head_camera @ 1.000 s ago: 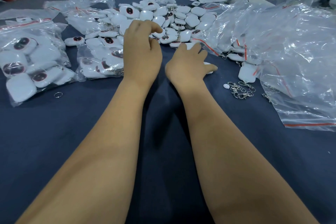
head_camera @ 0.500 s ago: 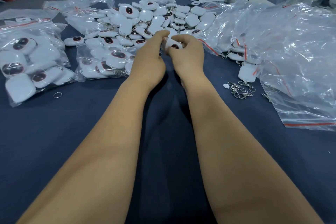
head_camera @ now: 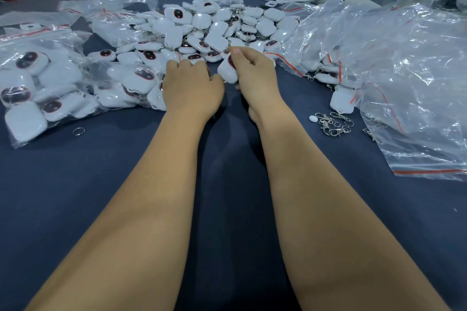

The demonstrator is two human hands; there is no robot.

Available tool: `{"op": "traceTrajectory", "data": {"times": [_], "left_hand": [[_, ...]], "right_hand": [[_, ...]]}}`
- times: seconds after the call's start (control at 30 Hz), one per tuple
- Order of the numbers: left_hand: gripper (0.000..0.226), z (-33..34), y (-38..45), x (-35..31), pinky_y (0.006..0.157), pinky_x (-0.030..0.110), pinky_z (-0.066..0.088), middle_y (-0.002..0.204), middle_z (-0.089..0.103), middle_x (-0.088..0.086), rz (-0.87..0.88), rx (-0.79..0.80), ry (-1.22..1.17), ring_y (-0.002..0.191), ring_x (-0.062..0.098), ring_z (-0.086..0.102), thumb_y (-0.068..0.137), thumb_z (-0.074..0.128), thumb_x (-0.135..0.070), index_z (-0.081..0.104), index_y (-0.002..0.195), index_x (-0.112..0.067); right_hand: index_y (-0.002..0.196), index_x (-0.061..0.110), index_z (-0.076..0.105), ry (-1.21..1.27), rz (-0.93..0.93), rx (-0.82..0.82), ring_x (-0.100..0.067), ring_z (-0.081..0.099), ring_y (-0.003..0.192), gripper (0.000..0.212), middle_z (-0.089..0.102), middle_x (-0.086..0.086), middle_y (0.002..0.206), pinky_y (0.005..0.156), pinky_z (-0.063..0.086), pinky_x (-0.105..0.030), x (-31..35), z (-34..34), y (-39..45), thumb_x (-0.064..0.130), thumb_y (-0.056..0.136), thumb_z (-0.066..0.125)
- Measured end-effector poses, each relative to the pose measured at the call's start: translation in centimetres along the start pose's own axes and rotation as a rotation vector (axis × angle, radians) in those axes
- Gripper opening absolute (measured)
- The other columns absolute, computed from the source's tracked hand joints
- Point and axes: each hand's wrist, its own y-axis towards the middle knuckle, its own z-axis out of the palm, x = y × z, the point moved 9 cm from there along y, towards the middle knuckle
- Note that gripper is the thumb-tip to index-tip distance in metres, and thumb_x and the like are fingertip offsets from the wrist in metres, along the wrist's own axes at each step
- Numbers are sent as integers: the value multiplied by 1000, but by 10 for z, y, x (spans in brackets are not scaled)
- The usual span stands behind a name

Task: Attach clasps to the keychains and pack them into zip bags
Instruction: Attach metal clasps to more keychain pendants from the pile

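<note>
Head view: at the middle of a blue-covered tabletop, the right hand pinches a white keychain between thumb and curled fingers, lifting it at the near edge of the loose keychain pile. The left hand lies knuckles-up just beside it, fingers curled down against filled zip bags that stretch toward the tabletop's left edge; whether this grip holds anything cannot be told. Metal clasps lie in a small heap near the right side, well apart from both hands, beside a heap of empty zip bags. A lone split ring lies near the left edge. Judged from here, the pinch looks light and could let the glossy keychain slip back into the pile; chains tangled among neighbouring pieces could drag others along, and reaching for the clasps could snag the slack bags.
</note>
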Motion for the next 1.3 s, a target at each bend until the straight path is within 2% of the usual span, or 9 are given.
{"op": "traceTrajectory", "data": {"times": [0.13, 0.3, 0.43, 0.53, 0.6, 0.77, 0.97, 1.07, 1.3], "left_hand": [[36, -11, 1, -1, 91, 39, 40, 120, 61, 12, 3, -84, -191, 116, 32, 47, 93, 38, -17, 64, 116, -10], [49, -6, -1, -10, 90, 17, 41, 129, 57, 1, 15, -50, -675, 115, 14, 53, 92, 34, 1, 51, 134, -18], [52, 19, 3, -8, 102, 36, 48, 128, 59, 1, -117, 117, -966, 116, 20, 59, 89, 42, 0, 48, 135, -24], [54, 27, 7, 2, 87, 34, 53, 116, 65, 6, -210, 164, -1090, 94, 18, 65, 81, 46, 2, 54, 127, -26], [49, 29, 9, 4, 75, 28, 52, 105, 67, 4, -226, 191, -1121, 76, 12, 61, 84, 48, 2, 60, 123, -25], [35, 28, 7, 3, 69, 27, 54, 86, 69, 3, -251, 204, -1225, 56, 8, 60, 84, 53, 5, 65, 102, -23], [41, 28, 5, -1, 73, 32, 47, 89, 65, 15, -234, 239, -1192, 74, 21, 51, 79, 46, 12, 72, 98, -13], [36, 29, 4, 1, 72, 31, 48, 87, 65, 16, -250, 237, -1192, 70, 20, 52, 82, 48, 10, 72, 103, -7], [28, 25, 3, -2, 68, 26, 52, 76, 67, 7, -213, 227, -1193, 63, 15, 57, 86, 54, 6, 72, 87, -15]], "right_hand": [[120, 12, 63, -1, 35, 12, -20, 59, 115, 27, 65, -6, 123, 97, 48, -33, -4, 0, 1, 21, 95, 61], [115, 4, 59, 58, 54, 58, -20, 63, 81, 34, 67, -14, 95, 80, 54, -32, -8, 2, 1, -3, 83, 68], [117, -3, 59, 87, 52, 118, -20, 64, 76, 39, 69, -18, 96, 64, 54, -22, -7, 7, 0, -15, 81, 62], [108, 9, 60, 53, 35, 157, -18, 63, 73, 40, 67, -10, 85, 61, 54, -22, -5, 10, -1, -18, 78, 58], [106, 14, 59, 56, 33, 178, -17, 64, 71, 42, 67, -10, 82, 59, 54, -22, -5, 12, -3, -18, 78, 58], [100, 14, 60, 42, 27, 181, -19, 62, 69, 38, 66, -10, 75, 66, 56, -29, -5, 13, -1, -18, 79, 56], [88, 18, 62, -2, 4, 185, -15, 59, 67, 39, 64, -6, 73, 63, 54, -25, -3, 13, -2, -18, 77, 53], [90, 15, 63, -1, 1, 203, -15, 59, 65, 41, 64, -6, 70, 61, 54, -23, -2, 14, -2, -20, 73, 51], [93, 14, 63, -20, -6, 220, -14, 62, 65, 41, 65, -6, 70, 58, 54, -21, -2, 14, -2, -20, 72, 53]]}}
